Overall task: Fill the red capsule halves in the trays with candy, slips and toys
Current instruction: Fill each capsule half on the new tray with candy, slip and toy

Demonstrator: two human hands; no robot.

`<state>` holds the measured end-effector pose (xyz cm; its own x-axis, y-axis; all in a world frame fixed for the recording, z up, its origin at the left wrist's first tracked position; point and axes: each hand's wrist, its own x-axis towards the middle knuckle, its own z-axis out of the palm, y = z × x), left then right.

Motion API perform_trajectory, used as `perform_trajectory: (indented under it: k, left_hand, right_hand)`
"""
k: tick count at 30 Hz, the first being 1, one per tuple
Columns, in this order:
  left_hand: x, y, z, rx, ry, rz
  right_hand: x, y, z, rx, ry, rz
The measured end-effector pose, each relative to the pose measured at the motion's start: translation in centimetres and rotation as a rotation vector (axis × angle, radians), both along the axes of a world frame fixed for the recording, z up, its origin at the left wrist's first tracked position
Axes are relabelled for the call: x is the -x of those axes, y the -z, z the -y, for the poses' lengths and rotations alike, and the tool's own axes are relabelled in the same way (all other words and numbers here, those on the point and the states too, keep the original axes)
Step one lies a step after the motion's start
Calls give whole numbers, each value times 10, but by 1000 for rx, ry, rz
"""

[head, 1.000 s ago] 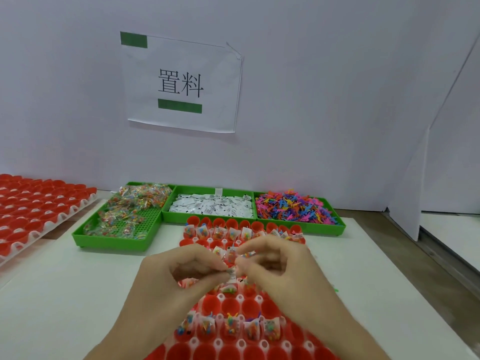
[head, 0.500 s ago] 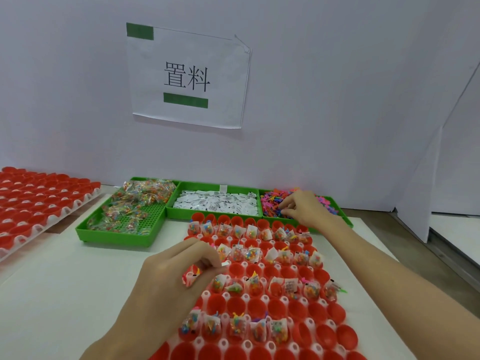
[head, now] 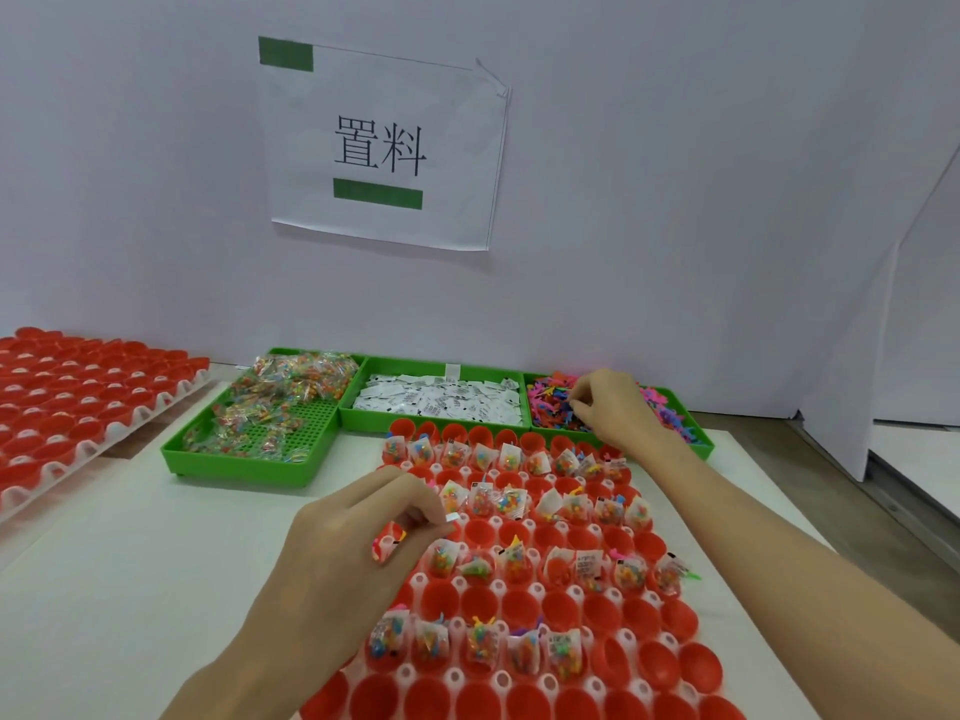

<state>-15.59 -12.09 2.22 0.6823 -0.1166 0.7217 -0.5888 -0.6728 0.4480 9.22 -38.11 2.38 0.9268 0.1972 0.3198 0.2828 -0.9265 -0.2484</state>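
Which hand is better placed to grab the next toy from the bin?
Right. The right hand is already over the toy bin, fingers curled down into the toys. The left hand sits nearer, over the capsule tray, pinching small pieces.

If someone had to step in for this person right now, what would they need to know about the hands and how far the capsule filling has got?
Left hand: over the near tray's left edge, pinching small items, apparently a slip and toy.
Right hand: reaching into the green bin of colourful toys, fingers curled picking.
Supplies: candy packets in the left green bin, paper slips in the middle one.
Done: several rows of the near tray of red capsule halves hold fillings.
Left: empty rows between them and at the near end, plus the second tray on the left, all empty.
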Motion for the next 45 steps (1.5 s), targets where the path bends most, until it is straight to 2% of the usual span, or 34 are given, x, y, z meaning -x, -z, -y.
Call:
perform_trajectory:
  k: [4, 7, 10, 12, 19, 23, 29, 39, 45]
  left_hand:
    - [-2, 2, -1, 6, 2, 8]
    - [-2, 1, 0, 51, 8, 1]
    - [2, -1, 1, 211, 32, -95]
    - [4, -3, 3, 367, 61, -206]
    - [12, -10, 13, 569, 213, -400]
    - [15, -8, 20, 572, 253, -432]
    - [16, -4, 28, 568, 287, -433]
    - [10, -10, 62, 377, 294, -379]
    - [4, -18, 76, 317, 299, -423]
  right_hand:
    - [12, -1, 10, -368, 64, 32]
    - [33, -8, 18, -626, 78, -21]
    - [72, -19, 18, -863, 10, -104]
    - [108, -25, 15, -925, -62, -118]
    - [219, -15, 5, -950, -274, -129]
    - [229, -10, 6, -918, -308, -102]
    - [227, -11, 8, -931, -338, -164]
    - [235, -16, 21, -804, -428, -218]
    - [232, -24, 38, -756, -434, -313]
